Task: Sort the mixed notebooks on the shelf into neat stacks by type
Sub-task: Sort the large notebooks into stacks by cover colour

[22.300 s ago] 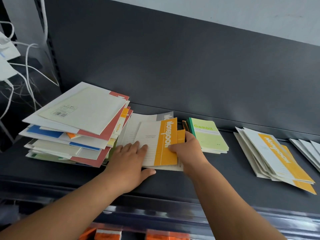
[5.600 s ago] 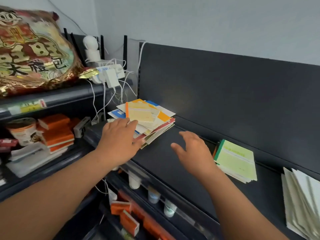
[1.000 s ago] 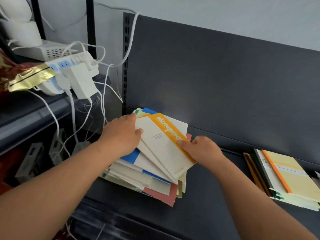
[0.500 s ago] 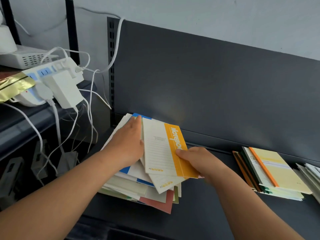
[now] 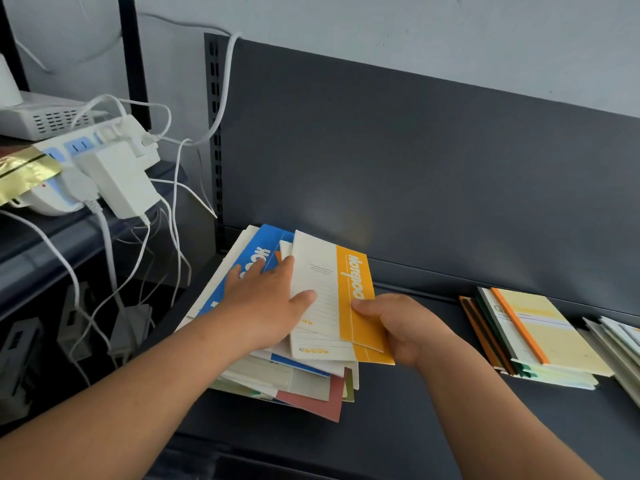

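A mixed pile of notebooks (image 5: 308,386) lies at the left end of the dark shelf (image 5: 398,420), with blue, cream and red covers fanned out. On top are cream notebooks with an orange band (image 5: 332,289). My right hand (image 5: 405,327) pinches their orange edge, thumb on top. My left hand (image 5: 266,303) lies flat on the pile with straight fingers, touching a blue notebook (image 5: 256,254) and the cream cover. A squared stack of yellow and green notebooks (image 5: 533,334) sits to the right.
Another stack of pale notebooks (image 5: 623,344) shows at the right edge. A white power strip with adapters (image 5: 104,168) and hanging cables (image 5: 138,271) sits on the neighbouring shelf to the left. The dark back panel (image 5: 415,168) rises behind the pile.
My right hand has drawn the orange-banded notebooks a little rightwards off the pile. My left hand has spread flat, uncovering more of the blue notebook.
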